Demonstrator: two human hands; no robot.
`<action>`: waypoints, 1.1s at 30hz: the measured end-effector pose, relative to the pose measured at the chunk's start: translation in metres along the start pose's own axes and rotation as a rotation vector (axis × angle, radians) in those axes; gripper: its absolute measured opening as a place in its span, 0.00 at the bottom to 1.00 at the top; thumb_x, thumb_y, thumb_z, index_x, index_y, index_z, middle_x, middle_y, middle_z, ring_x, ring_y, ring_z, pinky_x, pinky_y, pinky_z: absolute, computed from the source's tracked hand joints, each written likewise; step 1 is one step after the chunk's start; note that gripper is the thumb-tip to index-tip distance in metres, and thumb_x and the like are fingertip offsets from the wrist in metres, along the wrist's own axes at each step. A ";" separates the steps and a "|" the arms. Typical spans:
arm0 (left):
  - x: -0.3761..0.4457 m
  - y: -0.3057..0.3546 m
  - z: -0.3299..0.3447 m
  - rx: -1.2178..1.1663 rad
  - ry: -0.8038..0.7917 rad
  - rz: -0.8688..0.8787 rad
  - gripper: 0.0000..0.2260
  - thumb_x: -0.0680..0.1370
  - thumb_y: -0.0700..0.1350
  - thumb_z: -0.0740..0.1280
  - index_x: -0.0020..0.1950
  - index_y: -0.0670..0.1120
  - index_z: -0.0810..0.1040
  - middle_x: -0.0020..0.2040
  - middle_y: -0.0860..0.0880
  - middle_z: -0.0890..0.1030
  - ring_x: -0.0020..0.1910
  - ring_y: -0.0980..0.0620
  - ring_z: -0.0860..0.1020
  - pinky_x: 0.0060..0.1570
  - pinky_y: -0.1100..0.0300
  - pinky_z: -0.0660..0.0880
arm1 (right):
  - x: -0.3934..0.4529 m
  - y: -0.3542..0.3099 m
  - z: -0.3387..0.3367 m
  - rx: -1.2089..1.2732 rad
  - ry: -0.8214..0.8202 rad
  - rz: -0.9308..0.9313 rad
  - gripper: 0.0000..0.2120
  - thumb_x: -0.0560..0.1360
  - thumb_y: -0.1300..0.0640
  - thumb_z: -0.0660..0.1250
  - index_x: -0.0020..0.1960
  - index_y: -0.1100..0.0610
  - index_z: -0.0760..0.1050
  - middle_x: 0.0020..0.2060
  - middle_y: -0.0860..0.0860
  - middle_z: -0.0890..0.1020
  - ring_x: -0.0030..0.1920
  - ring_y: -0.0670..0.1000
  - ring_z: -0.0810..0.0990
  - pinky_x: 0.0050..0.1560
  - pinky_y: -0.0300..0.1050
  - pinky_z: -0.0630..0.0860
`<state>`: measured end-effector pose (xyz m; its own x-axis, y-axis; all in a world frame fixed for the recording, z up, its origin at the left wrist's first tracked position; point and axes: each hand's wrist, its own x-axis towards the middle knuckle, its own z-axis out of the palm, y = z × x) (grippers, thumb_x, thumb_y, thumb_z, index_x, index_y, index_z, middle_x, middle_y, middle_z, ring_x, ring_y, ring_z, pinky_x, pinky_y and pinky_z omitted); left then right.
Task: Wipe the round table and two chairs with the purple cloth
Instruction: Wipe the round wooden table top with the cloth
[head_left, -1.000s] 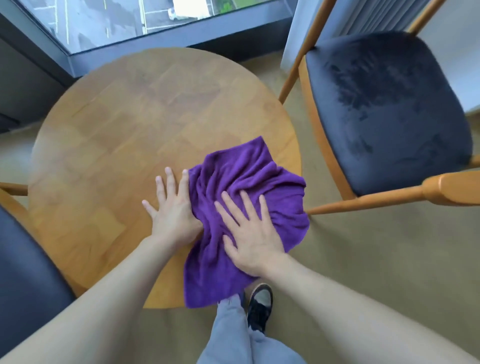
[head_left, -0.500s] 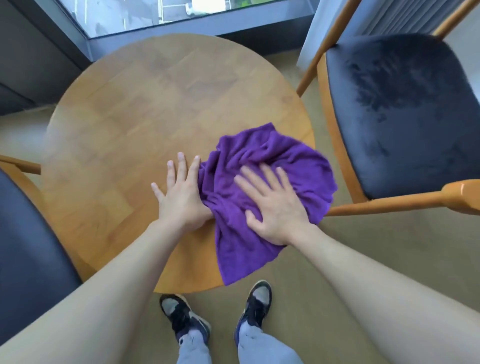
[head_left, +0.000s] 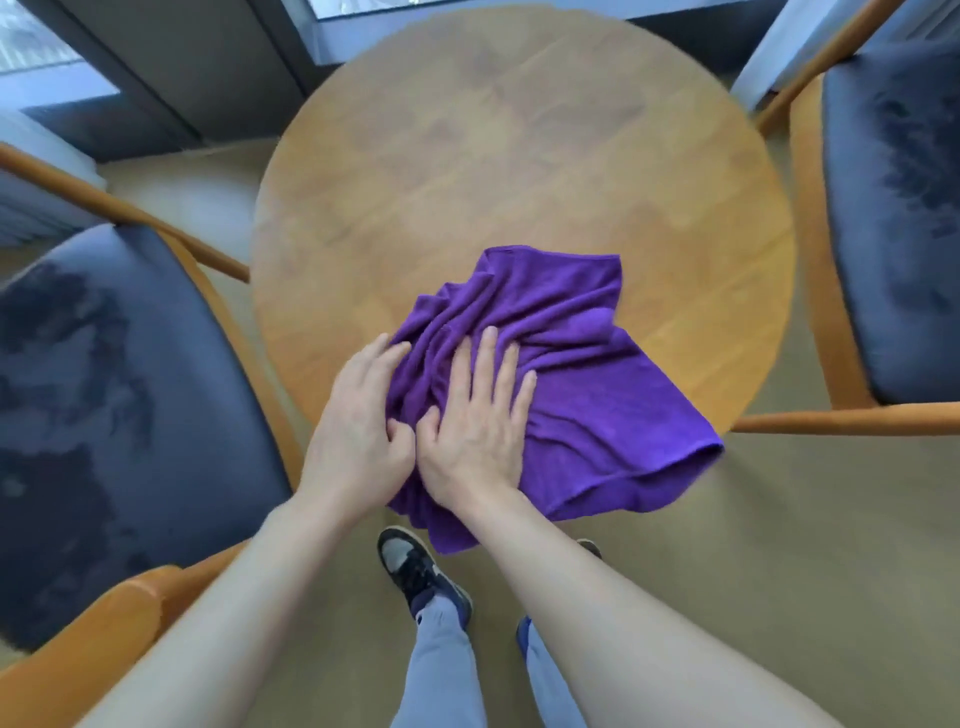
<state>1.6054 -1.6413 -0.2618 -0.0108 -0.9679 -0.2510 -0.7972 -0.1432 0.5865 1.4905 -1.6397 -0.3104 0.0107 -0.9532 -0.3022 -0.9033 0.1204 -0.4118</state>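
Both hands, the left hand (head_left: 358, 436) and right hand (head_left: 475, 426), press flat on the purple cloth (head_left: 571, 374), spreading pressure to wipe the round surface (head_left: 519, 156).

A beige carpet (head_left: 779, 545) covers the floor. At 12 o'clock a window (head_left: 363, 5) lets in daylight above a grey sill (head_left: 363, 36); a dark grey wall panel (head_left: 197, 67) stands at 11 o'clock, and another pane (head_left: 31, 57) shows at 10 o'clock. A pale radiator (head_left: 36, 208) sits at 9 o'clock.
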 end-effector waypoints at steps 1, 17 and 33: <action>-0.009 -0.007 -0.001 -0.020 0.009 -0.018 0.30 0.74 0.35 0.60 0.77 0.44 0.69 0.79 0.46 0.65 0.80 0.50 0.60 0.79 0.56 0.56 | 0.002 -0.009 0.001 0.061 -0.035 -0.086 0.38 0.78 0.50 0.58 0.84 0.56 0.48 0.83 0.56 0.44 0.83 0.59 0.40 0.80 0.61 0.39; 0.012 -0.009 0.095 0.449 0.236 -0.253 0.35 0.77 0.71 0.54 0.83 0.60 0.54 0.85 0.50 0.49 0.82 0.34 0.47 0.73 0.24 0.46 | 0.060 0.066 -0.072 0.025 0.001 -0.556 0.26 0.79 0.54 0.59 0.77 0.58 0.69 0.78 0.54 0.66 0.77 0.56 0.65 0.76 0.52 0.60; 0.036 -0.030 0.077 0.408 0.348 -0.527 0.39 0.76 0.68 0.55 0.84 0.52 0.51 0.84 0.44 0.50 0.78 0.28 0.54 0.66 0.31 0.63 | 0.158 -0.004 -0.034 -0.255 -0.094 -0.654 0.34 0.79 0.40 0.50 0.83 0.51 0.55 0.83 0.48 0.52 0.83 0.52 0.47 0.80 0.62 0.44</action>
<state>1.5824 -1.6564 -0.3476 0.5719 -0.8113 -0.1216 -0.8050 -0.5835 0.1072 1.4807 -1.8000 -0.3272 0.6118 -0.7786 -0.1394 -0.7713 -0.5481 -0.3237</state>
